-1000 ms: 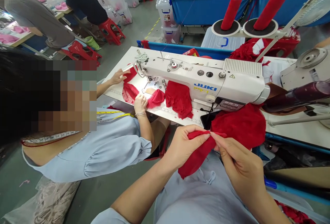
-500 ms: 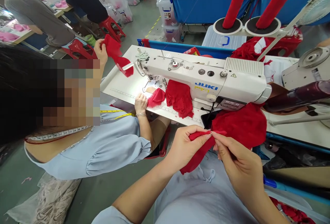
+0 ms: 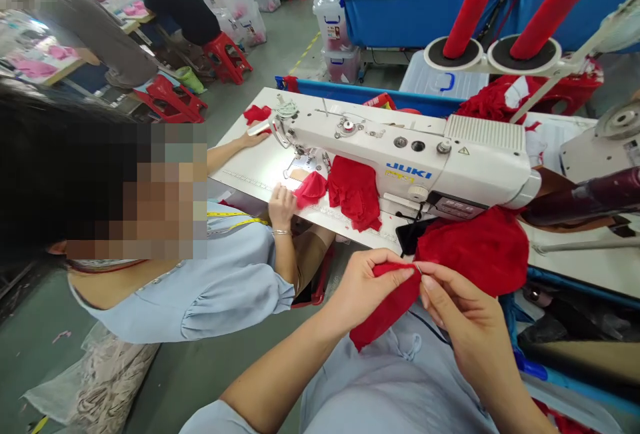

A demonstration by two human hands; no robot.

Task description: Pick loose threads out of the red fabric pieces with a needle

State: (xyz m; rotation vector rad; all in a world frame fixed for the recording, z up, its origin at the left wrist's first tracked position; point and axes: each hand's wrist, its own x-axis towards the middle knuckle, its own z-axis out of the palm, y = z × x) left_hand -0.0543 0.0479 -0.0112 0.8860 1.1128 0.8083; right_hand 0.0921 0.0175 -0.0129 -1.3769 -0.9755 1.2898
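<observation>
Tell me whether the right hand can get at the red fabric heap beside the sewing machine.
Probably yes: the red fabric heap lies just beyond the right hand with nothing between them, though that hand and the left hand are both pinching a small red piece.

Red stools [image 3: 227, 57] and clear bins [image 3: 334, 21] stand on a grey floor [image 3: 275, 67].

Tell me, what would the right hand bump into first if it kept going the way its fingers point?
The right hand points up-left into the red cloth it pinches, so cloth comes first. Just behind are the fingertips of the left hand, probably next, though depth is unclear here.
</observation>
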